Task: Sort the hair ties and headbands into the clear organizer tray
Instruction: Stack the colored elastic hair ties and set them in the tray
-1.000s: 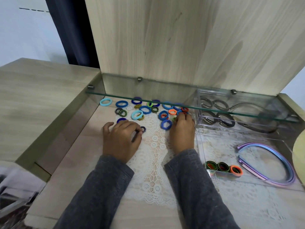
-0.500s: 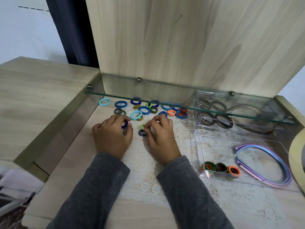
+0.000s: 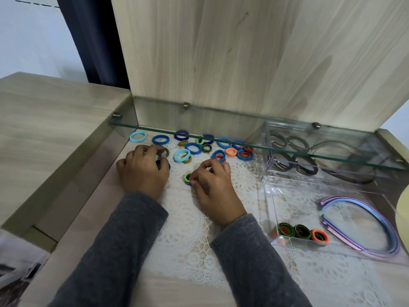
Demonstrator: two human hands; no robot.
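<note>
**Two hands picking ties off a busy table**

A tall wooden board (image 3: pixel 243 58) stands at the back like a wall. The table (image 3: pixel 88 218) lies below it. A raised wooden block (image 3: pixel 55 120) closes in the left side. A glass shelf (image 3: pixel 199 122) sticks out from the board, low over the back of the table, so there is little room to lift things there. A white lace mat (image 3: pixel 188 251) covers the middle; its near part is bare and gives open room.

The clear tray (image 3: pixel 271 218) sits on the right, near the front. In it lie the curved headbands (image 3: pixel 365 216) and three ties (image 3: pixel 302 232) standing in a row. Behind it, under the glass, a clear box (image 3: pixel 287 173) holds dark rings.

The loose hair ties (image 3: pixel 192 148) lie spread at the back, some under the shelf edge. The left hand (image 3: pixel 141 171) curls over a dark blue tie (image 3: pixel 162 166) and grips it. The right hand (image 3: pixel 212 185) pinches a green tie (image 3: pixel 188 178) on the mat, well apart from the tray.
</note>
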